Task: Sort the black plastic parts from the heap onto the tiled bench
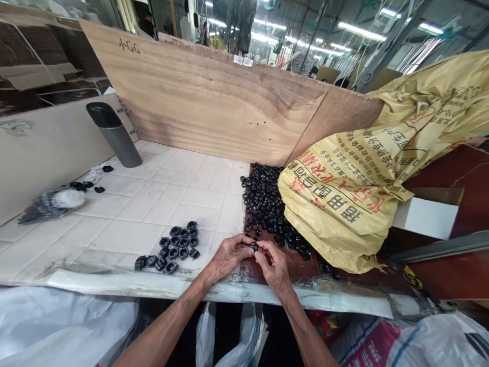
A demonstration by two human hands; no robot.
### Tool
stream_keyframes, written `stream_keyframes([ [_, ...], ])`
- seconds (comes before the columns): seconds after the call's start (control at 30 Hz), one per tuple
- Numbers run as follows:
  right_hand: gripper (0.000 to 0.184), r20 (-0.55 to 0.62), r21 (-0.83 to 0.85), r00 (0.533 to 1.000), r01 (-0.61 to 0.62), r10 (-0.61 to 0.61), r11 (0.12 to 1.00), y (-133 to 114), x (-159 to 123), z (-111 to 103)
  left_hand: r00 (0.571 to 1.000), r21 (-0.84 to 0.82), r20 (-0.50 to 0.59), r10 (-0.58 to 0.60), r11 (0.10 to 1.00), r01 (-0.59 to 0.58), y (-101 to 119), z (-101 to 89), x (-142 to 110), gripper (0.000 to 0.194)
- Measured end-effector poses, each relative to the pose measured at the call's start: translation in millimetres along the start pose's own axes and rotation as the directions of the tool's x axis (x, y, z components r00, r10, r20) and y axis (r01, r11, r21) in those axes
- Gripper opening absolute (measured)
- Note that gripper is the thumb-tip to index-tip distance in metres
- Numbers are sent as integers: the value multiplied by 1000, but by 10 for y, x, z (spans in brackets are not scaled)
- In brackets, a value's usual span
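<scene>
Between the fingertips of both hands is a small black round plastic part [254,246], like a cap or ring. My left hand [232,255] pinches it from the left and my right hand [274,262] from the right, just above the table's front part. Left of my hands lies a group of several larger black round caps [173,252] on the white tiled surface. Beyond my right hand a heap of small black parts [263,196] spreads over a dark red board. My fingers cover much of the held part.
A yellow printed sack [344,199] lies against the heap on the right. A grey bottle [116,137] stands at the back left, near a plastic bag [49,201] with black parts. A wooden board [214,97] walls off the back. Scissors with yellow handles [412,278] lie front right.
</scene>
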State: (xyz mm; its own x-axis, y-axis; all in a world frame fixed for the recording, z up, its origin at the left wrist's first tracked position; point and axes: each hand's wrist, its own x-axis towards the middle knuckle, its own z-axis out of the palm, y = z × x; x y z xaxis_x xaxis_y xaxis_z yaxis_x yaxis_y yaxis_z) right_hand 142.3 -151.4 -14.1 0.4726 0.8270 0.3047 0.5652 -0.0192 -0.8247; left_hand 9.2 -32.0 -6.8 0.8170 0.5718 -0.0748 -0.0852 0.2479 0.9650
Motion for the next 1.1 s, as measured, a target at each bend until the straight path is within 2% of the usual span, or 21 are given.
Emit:
stream_keyframes([
  [0.23, 17, 27, 53, 1000, -5, 4, 999, -38, -13, -2, 1000, -7, 19, -11, 1000, 11, 31, -1, -17, 27],
  [0.37, 26, 20, 50, 998, -55, 54, 997, -35, -9, 1, 999, 45, 41, 27, 999, -29, -1, -14, -15, 26],
  [0.5, 20, -9, 38, 1000, 19, -19, 999, -37, -14, -5, 999, -63, 28, -16, 998, 18, -31, -14, -7, 28],
  [0.63, 22, -66, -11, 997, 30, -31, 999, -57, -13, -21, 999, -112, 29, -33, 993, 36, 14, -9, -5, 32],
  [0.7, 16, -41, 15, 996, 84, -84, 996, -66, -12, -30, 998, -120, 38, -42, 992, 46, 55, -11, -13, 32],
  [0.8, 17, 25, 36, 992, 123, -124, 992, -63, -23, -38, 998, -100, 54, -46, 994, 51, 85, -21, -43, 32],
  [0.97, 14, 150, 48, 986, 65, -71, 997, -30, -67, -18, 997, -5, 33, -68, 998, 68, 4, -17, -160, 28],
  [1.03, 13, 184, 22, 982, 28, -32, 999, -27, -82, -5, 1000, 111, 1, -11, 994, 10, -45, -10, -224, 23],
  [1.1, 12, 199, -10, 980, 9, -7, 1000, -39, -93, 2, 995, 277, -18, 100, 957, -91, -79, -9, -293, 19],
])
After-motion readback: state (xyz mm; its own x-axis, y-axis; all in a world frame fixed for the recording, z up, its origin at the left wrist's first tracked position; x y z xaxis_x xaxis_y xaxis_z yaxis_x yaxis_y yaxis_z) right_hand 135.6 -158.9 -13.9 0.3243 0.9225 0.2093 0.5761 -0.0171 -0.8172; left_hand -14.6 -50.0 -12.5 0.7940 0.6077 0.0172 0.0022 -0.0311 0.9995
